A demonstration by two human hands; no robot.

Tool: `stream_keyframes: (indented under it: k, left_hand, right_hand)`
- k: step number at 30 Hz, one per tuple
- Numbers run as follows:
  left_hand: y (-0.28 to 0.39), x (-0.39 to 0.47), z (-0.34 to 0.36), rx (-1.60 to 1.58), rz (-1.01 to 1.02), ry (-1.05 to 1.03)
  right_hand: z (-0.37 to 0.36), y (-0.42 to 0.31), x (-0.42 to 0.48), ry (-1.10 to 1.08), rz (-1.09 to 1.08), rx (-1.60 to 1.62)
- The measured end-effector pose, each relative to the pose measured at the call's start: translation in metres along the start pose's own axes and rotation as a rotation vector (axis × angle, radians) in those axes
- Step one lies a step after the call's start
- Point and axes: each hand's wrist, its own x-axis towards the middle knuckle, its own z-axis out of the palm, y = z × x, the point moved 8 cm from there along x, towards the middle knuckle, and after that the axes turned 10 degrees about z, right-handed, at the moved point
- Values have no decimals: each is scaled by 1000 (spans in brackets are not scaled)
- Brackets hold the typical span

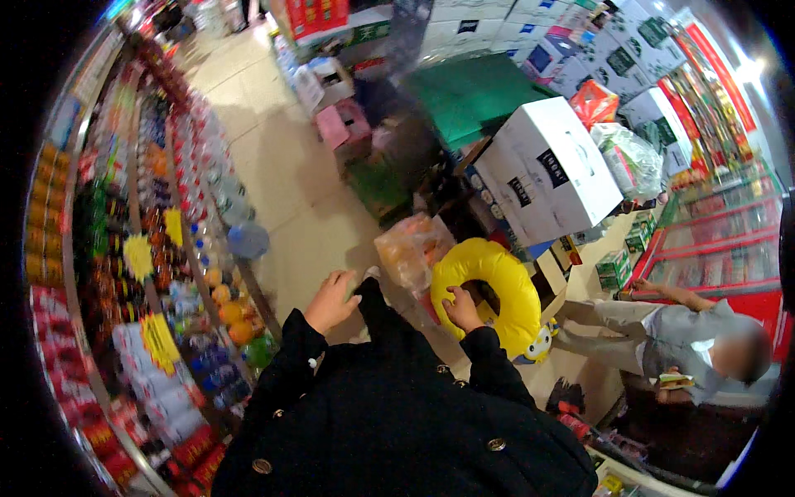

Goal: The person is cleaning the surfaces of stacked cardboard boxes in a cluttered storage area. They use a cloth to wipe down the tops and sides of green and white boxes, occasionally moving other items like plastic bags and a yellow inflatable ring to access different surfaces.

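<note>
My left hand (333, 302) hangs over the tiled floor (292, 230) with nothing in it, its fingers loosely apart. My right hand (461, 309) appears in front of a yellow inflatable ring (520, 289), overlapping its near-left side. Nothing is visible in those fingers, and whether they touch the ring is unclear. A cartoon face with big eyes (540, 341) shows at the ring's lower edge. Close beside the ring, a clear plastic bag (407, 245) with orange contents rests low down. My dark sleeves and buttoned coat (397, 422) fill the lower middle.
Shelves of bottled drinks (168, 205) run along the left, with a large water bottle (248, 240) at their edge. A white carton (546, 174) stands beyond the ring, near a green tabletop (478, 93). At right, a person (677, 341) stands by a red-edged glass display case (720, 236).
</note>
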Motion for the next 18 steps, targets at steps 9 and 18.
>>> stream_keyframes:
  k: [9, 18]
  left_hand:
    - [-9, 169, -79, -112, 194, -19]
    - [-8, 329, -56, -1596, -311, -150]
  right_hand:
    - [-360, -225, 26, 430, -480, 479]
    - [-491, -239, 146, 796, -294, 132]
